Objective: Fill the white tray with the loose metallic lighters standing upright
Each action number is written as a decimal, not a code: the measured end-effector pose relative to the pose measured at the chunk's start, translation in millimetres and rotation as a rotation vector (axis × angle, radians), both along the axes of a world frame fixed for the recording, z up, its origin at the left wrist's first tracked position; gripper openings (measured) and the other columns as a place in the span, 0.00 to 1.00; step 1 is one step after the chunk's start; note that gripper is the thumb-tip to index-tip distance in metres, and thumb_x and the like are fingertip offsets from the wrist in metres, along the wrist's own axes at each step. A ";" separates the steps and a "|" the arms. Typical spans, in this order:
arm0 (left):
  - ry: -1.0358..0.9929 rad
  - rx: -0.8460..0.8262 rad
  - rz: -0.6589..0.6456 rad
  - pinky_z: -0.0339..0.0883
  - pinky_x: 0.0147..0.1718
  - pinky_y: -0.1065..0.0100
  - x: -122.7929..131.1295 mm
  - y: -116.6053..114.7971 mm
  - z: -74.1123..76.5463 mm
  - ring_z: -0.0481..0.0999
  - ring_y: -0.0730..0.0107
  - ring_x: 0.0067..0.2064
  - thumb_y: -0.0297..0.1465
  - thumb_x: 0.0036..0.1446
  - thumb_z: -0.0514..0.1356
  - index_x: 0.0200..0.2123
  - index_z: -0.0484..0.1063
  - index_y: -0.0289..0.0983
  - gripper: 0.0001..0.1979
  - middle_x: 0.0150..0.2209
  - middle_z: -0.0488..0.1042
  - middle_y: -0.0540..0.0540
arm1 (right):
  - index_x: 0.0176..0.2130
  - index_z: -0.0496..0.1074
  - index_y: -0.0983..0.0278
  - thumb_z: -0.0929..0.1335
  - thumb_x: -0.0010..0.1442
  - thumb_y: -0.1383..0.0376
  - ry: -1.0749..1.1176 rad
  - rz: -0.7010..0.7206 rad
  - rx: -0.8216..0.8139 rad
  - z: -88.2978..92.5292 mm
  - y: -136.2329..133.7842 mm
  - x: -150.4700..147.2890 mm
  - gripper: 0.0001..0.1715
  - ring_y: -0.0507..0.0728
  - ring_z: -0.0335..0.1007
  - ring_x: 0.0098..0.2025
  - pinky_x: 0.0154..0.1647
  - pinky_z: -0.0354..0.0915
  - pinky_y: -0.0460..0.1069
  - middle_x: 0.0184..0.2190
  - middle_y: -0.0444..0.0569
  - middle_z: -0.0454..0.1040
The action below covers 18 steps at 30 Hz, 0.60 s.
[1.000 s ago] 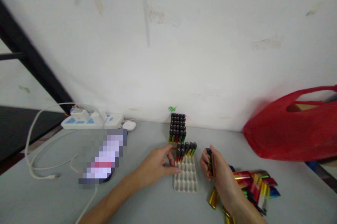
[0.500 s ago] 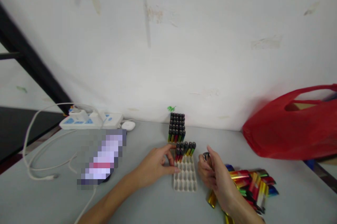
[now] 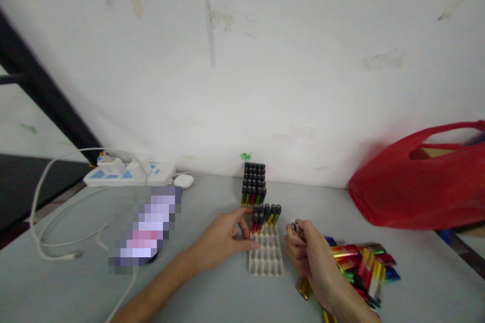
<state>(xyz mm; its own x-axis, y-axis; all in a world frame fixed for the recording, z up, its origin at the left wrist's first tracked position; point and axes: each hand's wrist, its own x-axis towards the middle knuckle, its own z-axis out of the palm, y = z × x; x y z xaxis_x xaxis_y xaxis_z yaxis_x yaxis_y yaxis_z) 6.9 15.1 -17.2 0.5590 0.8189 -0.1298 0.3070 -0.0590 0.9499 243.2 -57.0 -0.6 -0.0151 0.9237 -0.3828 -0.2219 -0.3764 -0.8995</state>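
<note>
A white slotted tray lies on the grey table, with several black-capped lighters standing in its far rows. My left hand rests against the tray's left edge, thumb and fingers curled onto it. Just right of the tray, my right hand is closed around a lighter whose metal top sticks out above the fingers. Behind the tray stands a full block of lighters. A heap of shiny coloured lighters lies to the right of my right hand.
A red bag sits at the right by the wall. A white power strip with cables lies at the back left, and a small white puck beside it. A blurred-out object lies left of my left arm.
My right hand has turned the lighter upright and drawn slightly toward the tray, fingers now wrapped around its body. My left hand has stayed on the tray.
</note>
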 end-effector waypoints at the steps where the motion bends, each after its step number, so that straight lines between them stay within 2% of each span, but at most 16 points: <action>1: -0.001 -0.004 0.000 0.53 0.24 0.73 0.0 -0.2 0.1 0.64 0.78 0.24 0.35 0.53 0.77 0.68 0.72 0.38 0.40 0.37 0.79 0.54 | 0.24 0.51 0.56 0.67 0.58 0.37 0.015 0.000 -0.008 0.3 0.6 0.7 0.33 0.49 0.31 0.22 0.19 0.35 0.46 0.20 0.33 0.41; 9: 0.004 -0.015 0.001 0.52 0.24 0.73 0.3 -0.9 3.9 0.63 0.78 0.24 0.35 0.53 0.77 0.66 0.73 0.38 0.38 0.36 0.79 0.54 | 0.23 0.52 0.57 0.68 0.60 0.34 0.093 0.060 -0.073 -8.9 7.6 2.2 0.37 0.47 0.30 0.21 0.19 0.33 0.45 0.19 0.32 0.42; 13: -0.002 -0.019 0.003 0.52 0.24 0.72 1.1 -1.3 5.0 0.64 0.78 0.24 0.35 0.52 0.77 0.66 0.73 0.37 0.39 0.36 0.79 0.54 | 0.23 0.53 0.57 0.65 0.64 0.31 0.100 0.041 -0.069 -15.2 7.7 0.2 0.39 0.47 0.30 0.19 0.19 0.34 0.45 0.18 0.32 0.42; 18: -0.001 -0.018 -0.006 0.53 0.24 0.72 1.2 -1.0 6.6 0.63 0.78 0.24 0.36 0.52 0.77 0.66 0.73 0.37 0.39 0.36 0.80 0.53 | 0.24 0.54 0.57 0.66 0.63 0.32 0.109 0.064 -0.068 -13.9 6.5 -0.4 0.38 0.47 0.32 0.20 0.18 0.36 0.44 0.18 0.32 0.44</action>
<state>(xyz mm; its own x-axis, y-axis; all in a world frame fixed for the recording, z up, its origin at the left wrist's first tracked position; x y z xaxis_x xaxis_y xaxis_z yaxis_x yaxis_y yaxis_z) 8.1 14.1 -10.7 0.5636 0.8133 -0.1445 0.3062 -0.0432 0.9510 242.9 -50.5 -14.5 -0.1187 0.8913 -0.4376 -0.2907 -0.4526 -0.8430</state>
